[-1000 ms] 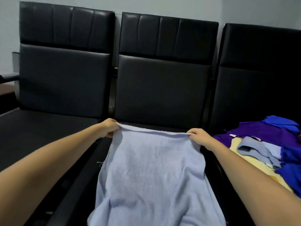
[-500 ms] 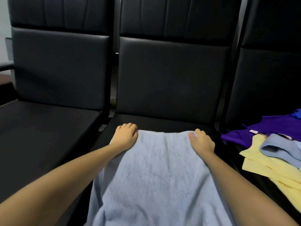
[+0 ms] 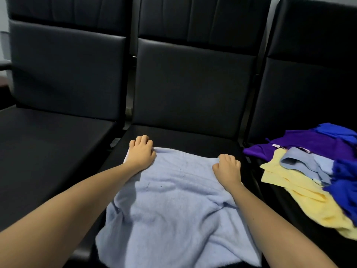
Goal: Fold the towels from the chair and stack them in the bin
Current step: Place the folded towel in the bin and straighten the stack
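Note:
A light blue towel [image 3: 173, 206] lies spread on the middle black chair seat [image 3: 185, 136], with its near part rumpled and hanging over the front edge. My left hand [image 3: 142, 151] rests on the towel's far left corner, its fingers curled over the edge. At the far right corner my right hand [image 3: 228, 168] grips the cloth in curled fingers. On the right chair lies a loose pile of towels: purple [image 3: 301, 145], yellow [image 3: 309, 196], grey-blue [image 3: 303, 164] and dark blue [image 3: 345, 182]. No bin is in view.
Three black padded chairs stand side by side. The left chair seat [image 3: 48, 144] has nothing on it. A dark armrest [image 3: 3, 63] shows at the far left edge.
The towel came down from being held up by its top edge onto the middle seat. Both hands lowered with it, and the right hand has now drawn its corner nearer.

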A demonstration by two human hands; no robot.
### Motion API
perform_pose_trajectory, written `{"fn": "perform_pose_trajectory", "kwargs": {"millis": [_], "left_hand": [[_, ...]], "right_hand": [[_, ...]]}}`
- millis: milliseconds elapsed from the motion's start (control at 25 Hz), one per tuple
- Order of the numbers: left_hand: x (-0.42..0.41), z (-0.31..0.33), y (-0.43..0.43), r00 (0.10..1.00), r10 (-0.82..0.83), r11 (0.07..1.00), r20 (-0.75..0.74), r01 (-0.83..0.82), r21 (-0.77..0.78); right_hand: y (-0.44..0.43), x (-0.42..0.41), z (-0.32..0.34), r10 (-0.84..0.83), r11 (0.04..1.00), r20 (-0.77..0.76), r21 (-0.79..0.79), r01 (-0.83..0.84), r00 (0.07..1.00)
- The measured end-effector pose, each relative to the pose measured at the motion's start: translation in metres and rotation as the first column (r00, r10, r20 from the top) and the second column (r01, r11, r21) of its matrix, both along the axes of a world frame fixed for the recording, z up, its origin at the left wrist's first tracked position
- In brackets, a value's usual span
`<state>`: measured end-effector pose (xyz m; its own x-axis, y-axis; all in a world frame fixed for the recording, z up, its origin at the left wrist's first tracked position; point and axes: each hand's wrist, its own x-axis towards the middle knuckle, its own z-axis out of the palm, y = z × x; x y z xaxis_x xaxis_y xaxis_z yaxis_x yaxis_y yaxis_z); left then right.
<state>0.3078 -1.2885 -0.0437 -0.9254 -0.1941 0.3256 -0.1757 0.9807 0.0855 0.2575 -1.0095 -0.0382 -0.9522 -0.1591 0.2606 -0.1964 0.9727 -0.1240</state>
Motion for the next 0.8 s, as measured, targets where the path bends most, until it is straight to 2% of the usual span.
{"fn": "perform_pose_trajectory", "kwargs": {"millis": [120, 280, 360, 440, 520, 600, 680, 800], "left_hand": [[0.018, 0.007, 0.009, 1.0, -0.028, 0.999, 0.006, 0.028, -0.025], [0.024, 0.044, 0.017, 0.986, -0.074, 0.97, 0.152, 0.106, -0.22], [0.02, 0.067, 0.016, 0.989, -0.033, 0.986, 0.147, 0.056, -0.155], [0.018, 0.088, 0.018, 0.981, 0.052, 0.999, 0.186, -0.049, -0.024], [0.015, 0.103, 0.02, 0.937, 0.092, 0.977, 0.336, -0.15, 0.151], [0.014, 0.113, 0.022, 0.828, 0.066, 0.913, 0.557, -0.275, 0.3], [0.018, 0.116, 0.023, 0.72, 0.043, 0.879, 0.693, -0.357, 0.317], [0.018, 0.111, 0.021, 0.705, 0.011, 0.869, 0.709, -0.357, 0.342]], "right_hand": [[0.007, 0.014, 0.008, 0.036, 0.997, 0.086, 0.069, -0.042, 0.996], [0.016, 0.012, 0.052, 0.114, 0.888, 0.303, 0.396, -0.234, 0.946], [0.017, 0.009, 0.078, 0.103, 0.87, 0.292, 0.437, -0.229, 0.951], [0.015, 0.01, 0.095, 0.101, 0.884, 0.22, 0.428, -0.189, 0.97], [0.014, 0.012, 0.105, 0.041, 0.923, 0.254, 0.362, -0.134, 0.966], [0.013, 0.013, 0.11, -0.019, 0.954, 0.361, 0.286, -0.091, 0.932], [0.009, 0.012, 0.109, -0.05, 0.966, 0.412, 0.251, -0.061, 0.91], [0.003, 0.013, 0.108, -0.139, 0.967, 0.444, 0.254, 0.025, 0.885]]}}
